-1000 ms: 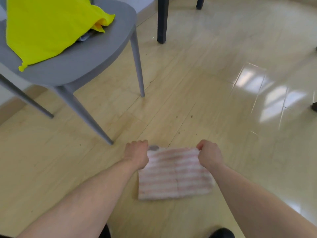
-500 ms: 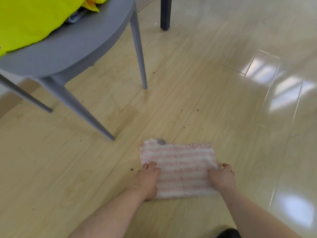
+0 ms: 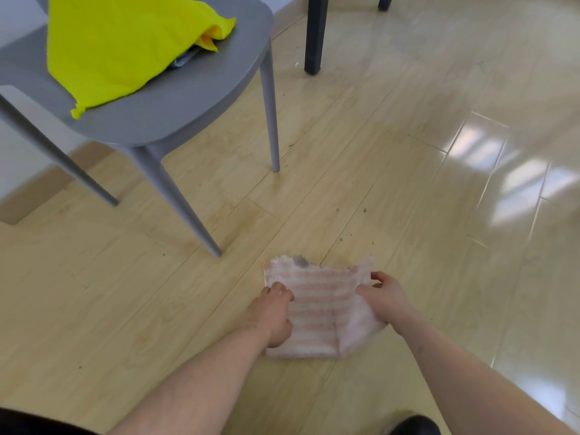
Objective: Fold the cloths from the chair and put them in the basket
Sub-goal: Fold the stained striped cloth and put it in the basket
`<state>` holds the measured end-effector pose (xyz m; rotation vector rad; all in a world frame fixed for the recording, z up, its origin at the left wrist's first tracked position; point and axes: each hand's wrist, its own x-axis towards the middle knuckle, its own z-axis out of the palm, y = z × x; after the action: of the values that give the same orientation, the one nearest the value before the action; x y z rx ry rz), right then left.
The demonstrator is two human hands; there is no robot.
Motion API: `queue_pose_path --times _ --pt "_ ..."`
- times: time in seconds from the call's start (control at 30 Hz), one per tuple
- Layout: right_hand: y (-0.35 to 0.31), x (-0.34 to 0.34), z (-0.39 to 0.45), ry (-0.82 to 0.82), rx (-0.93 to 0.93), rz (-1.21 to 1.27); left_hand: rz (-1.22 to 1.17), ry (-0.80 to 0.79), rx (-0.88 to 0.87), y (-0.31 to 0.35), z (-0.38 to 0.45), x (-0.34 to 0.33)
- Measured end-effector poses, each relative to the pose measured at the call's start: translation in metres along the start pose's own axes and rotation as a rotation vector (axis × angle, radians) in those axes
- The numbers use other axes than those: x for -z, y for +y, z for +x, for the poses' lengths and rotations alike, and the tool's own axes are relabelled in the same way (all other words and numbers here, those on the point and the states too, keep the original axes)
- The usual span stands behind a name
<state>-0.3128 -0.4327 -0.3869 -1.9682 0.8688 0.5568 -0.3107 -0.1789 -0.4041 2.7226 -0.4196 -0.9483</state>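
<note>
Cloths come first: on the pale wooden floor [image 3: 361, 158] beside the grey plastic chair [image 3: 175, 98], our pink-striped towel cloth [image 3: 317, 306] has gone from flat to lifting at its right edge, pinched by our right hand [image 3: 387, 298]; our left hand [image 3: 272, 312] presses it, fingers curled. Another fold begins; the yellow cloth [image 3: 119, 45] waits on the seat.

pink-and-white striped cloth [image 3: 317, 304] lay folded on floor, right edge lifted and curled, small grey patch at far corner. yellow cloth [image 3: 116, 48] lay rumpled on grey chair [image 3: 175, 111] seat, covering grey cloth [image 3: 185, 59] beneath.
</note>
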Motion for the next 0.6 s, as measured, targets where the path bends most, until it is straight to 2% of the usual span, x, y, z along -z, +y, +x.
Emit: queue_pose_path --times 0.1,0.4,0.6 --pt "-0.019 -0.012 -0.013 -0.110 0.046 -0.006 -0.047 0.027 0.041 -0.009 -0.005 0.007" --pt "-0.044 -0.082 -0.044 -0.297 0.263 -0.026 -0.185 0.033 0.236 -0.046 -0.013 0.015" --pt "-0.032 -0.125 -0.053 -0.415 0.263 -0.121 -0.206 0.015 0.341 -0.066 -0.009 0.012"
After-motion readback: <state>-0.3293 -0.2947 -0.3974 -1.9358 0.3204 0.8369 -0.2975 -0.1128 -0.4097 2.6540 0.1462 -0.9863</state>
